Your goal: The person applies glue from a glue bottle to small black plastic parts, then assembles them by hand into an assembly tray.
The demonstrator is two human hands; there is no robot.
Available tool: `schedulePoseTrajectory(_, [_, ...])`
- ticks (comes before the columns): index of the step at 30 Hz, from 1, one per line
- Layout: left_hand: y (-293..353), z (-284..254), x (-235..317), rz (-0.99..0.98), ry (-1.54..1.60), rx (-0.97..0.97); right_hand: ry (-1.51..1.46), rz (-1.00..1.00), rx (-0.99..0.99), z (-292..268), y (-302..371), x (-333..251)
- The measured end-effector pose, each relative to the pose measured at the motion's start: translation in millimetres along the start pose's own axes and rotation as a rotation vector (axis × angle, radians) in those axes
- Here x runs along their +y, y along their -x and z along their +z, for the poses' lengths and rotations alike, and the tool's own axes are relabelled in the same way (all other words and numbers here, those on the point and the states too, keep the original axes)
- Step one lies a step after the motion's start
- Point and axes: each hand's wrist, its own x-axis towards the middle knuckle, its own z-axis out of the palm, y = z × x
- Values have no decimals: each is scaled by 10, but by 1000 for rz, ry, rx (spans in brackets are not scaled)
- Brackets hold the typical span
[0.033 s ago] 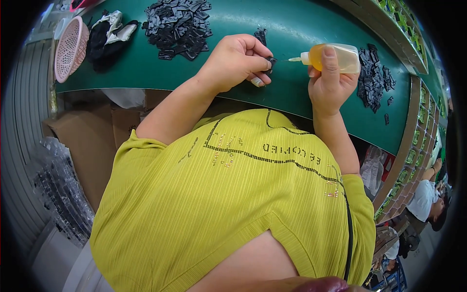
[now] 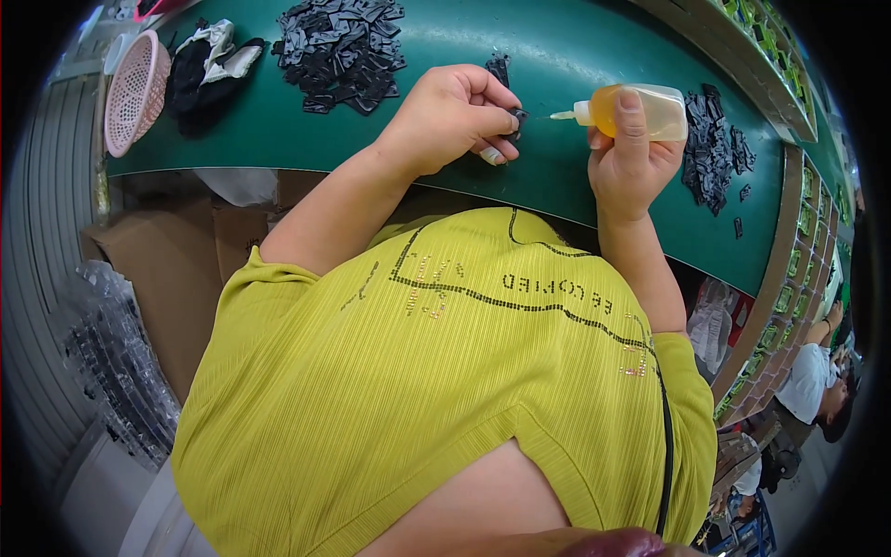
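My left hand point(image 2: 461, 116) pinches a small black plastic part point(image 2: 520, 118) between thumb and fingers, just above the green tabletop. A clear squeeze bottle point(image 2: 650, 113) with amber liquid lies on its side in my right hand point(image 2: 635, 162), the thumb across its body. Its thin nozzle points left at the black part, with a small gap between them. Beyond my left fingers lie a few more black parts point(image 2: 498, 67). One large pile of black parts point(image 2: 339, 51) sits to the left, and a smaller pile point(image 2: 707, 153) to the right of the bottle.
At the far left of the green table point(image 2: 436, 42) stand a pink perforated basket point(image 2: 137, 93) and a black-and-white cloth bundle point(image 2: 209, 70). Racks with green pieces point(image 2: 784, 278) line the right edge. Below are a cardboard box point(image 2: 167, 278) and clear bags of dark parts point(image 2: 116, 357). Another person point(image 2: 809, 382) sits at right.
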Motion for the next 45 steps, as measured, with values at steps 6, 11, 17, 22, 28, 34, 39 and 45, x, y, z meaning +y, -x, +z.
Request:
schedulePoseTrajectory(6, [-7, 27, 30, -18, -1, 20, -11, 61, -56, 80, 84, -25])
schedulePoseTrajectory(11, [-3, 21, 26, -29, 1, 18, 66, 46, -88, 88, 95, -28])
schedulePoseTrajectory(17, [-1, 35, 26, -19, -12, 17, 55, 67, -105, 110, 112, -44])
schedulePoseTrajectory(22, [2, 44, 37, -21, -17, 21, 74, 67, -112, 96, 114, -15])
schedulePoseTrajectory(28, [-15, 30, 45, -19, -7, 20, 163, -9, -115, 126, 105, -11])
schedulePoseTrajectory(34, [-3, -10, -23, 36, 39, 74, -206, 91, 103, 14, -47, 32])
schedulePoseTrajectory(39, [-151, -50, -40, 413, -450, 307, -202, 137, 95, 42, 3, -31])
schedulePoseTrajectory(45, [-211, -507, 233, 623, -1142, 762, -185, 135, 87, 6, 11, -32])
